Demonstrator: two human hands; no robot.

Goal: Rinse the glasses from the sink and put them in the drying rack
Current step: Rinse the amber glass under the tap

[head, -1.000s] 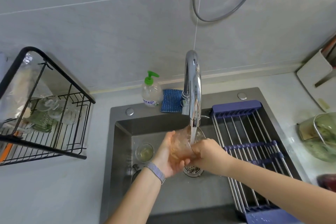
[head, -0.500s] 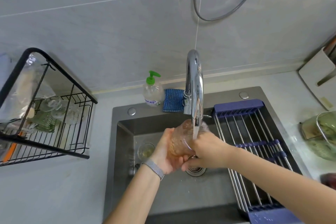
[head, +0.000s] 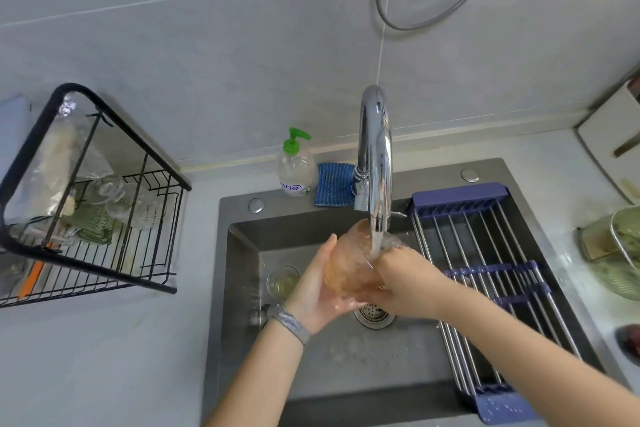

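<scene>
Both hands hold one amber glass [head: 349,260] over the sink [head: 239,253], right under the tap [head: 375,163]. Water runs from the spout onto the glass near its upper right side.

Left hand [head: 318,291]: palm cupped under and against the glass's left side, thumb up along the wall, fingers curled round beneath it. A grey band [head: 291,324] sits on that wrist.

Right hand [head: 405,284]: closed over the glass's right end, knuckles up. Its fingers wrap the glass; whether any reach inside the mouth cannot be told, since the hand hides that end.

The glass lies tilted, nearly on its side, above the drain [head: 374,314].

A second glass [head: 283,281], clear, stands upright on the sink floor, just left of the left hand, with some yellowish liquid in it.

Rack [head: 104,204]: black wire, on the counter well left of the sink. Clear and green glassware already lies in it, packed close; exact count unclear.

Behind the sink, a soap bottle [head: 295,166] with a green pump, and a blue cloth [head: 334,185] just beside it, between bottle and tap base. A blue-ended roll-up grid [head: 485,253] spans the sink's right part. At the far right edge, a greenish container [head: 620,250] on the counter.
</scene>
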